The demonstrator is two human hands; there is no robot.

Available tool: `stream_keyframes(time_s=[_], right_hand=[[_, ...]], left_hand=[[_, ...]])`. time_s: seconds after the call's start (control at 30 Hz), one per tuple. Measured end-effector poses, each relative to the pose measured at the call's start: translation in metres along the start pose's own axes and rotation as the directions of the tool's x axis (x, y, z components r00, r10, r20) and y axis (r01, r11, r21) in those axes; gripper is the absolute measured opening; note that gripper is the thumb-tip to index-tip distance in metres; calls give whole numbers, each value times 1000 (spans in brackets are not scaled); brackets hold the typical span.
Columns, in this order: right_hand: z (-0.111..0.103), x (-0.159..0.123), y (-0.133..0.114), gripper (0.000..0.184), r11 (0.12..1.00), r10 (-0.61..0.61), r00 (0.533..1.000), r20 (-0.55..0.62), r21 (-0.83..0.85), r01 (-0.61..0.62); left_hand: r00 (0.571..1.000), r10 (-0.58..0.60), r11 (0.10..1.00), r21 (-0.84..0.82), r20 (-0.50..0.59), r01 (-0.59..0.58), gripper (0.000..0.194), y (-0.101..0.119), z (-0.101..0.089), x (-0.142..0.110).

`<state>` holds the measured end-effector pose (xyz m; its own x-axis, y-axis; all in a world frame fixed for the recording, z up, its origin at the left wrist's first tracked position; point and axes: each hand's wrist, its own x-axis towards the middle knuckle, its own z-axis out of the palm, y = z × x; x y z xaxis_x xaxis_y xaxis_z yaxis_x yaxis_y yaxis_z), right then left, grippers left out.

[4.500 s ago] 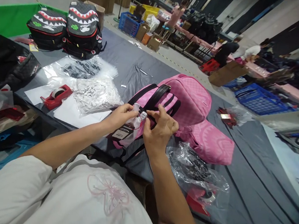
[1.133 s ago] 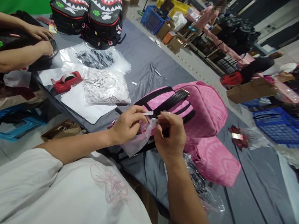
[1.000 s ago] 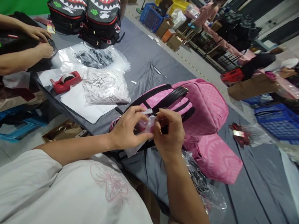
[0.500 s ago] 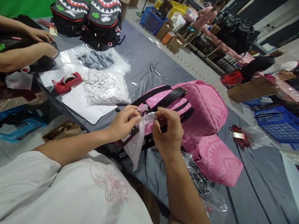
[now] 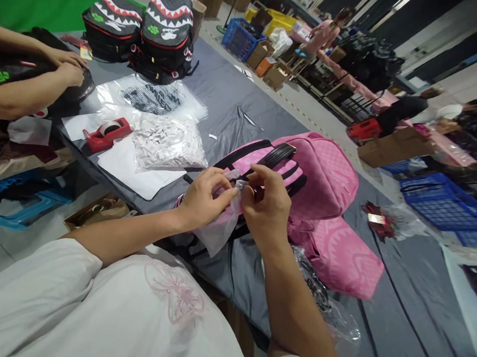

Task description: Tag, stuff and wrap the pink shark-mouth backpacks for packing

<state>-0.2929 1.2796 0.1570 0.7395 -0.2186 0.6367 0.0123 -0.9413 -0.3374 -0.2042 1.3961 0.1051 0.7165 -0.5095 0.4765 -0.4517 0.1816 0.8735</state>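
Observation:
Between my hands hangs a thin white sheet of tissue paper (image 5: 221, 230), bunched at its top. My left hand (image 5: 207, 199) is closed on it in a pinch. From the other side my right hand (image 5: 266, 204) curls its thumb and fingers onto the same bunched part. Just beyond lies a pink backpack (image 5: 322, 173) on its side, with black-edged straps and a black handle (image 5: 280, 155) towards me. A pink shark-patterned piece (image 5: 343, 255) lies to the right of it. What the tissue wraps is hidden by my fingers.
At left on the grey table (image 5: 224, 106) are a red tape dispenser (image 5: 107, 134), a bag of white packets (image 5: 169, 143) and clear printed bags (image 5: 151, 94). Two black shark-face backpacks (image 5: 167, 32) stand behind. A co-worker's hands (image 5: 69, 67) rest on a dark bag at far left.
My left hand has moved slightly right, closer to my right hand. The tissue has shifted and its hanging end is higher; the dark tag beside it no longer shows.

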Motion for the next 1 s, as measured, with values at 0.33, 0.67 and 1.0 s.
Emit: stream_keyframes(time_s=[0.33, 0.67, 1.0], right_hand=[[9, 2, 2, 46, 990, -102, 991, -88, -103, 93], [0, -27, 2, 37, 946, -264, 959, -102, -222, 237], [4, -26, 8, 56, 888, -302, 953, 10, -361, 285]], left_hand=[[997, -79, 997, -12, -5, 79, 13, 1, 0, 15], [954, -300, 951, -72, 30, 301, 14, 3, -5, 25], [963, -265, 958, -126, -42, 258, 31, -9, -1, 28]])
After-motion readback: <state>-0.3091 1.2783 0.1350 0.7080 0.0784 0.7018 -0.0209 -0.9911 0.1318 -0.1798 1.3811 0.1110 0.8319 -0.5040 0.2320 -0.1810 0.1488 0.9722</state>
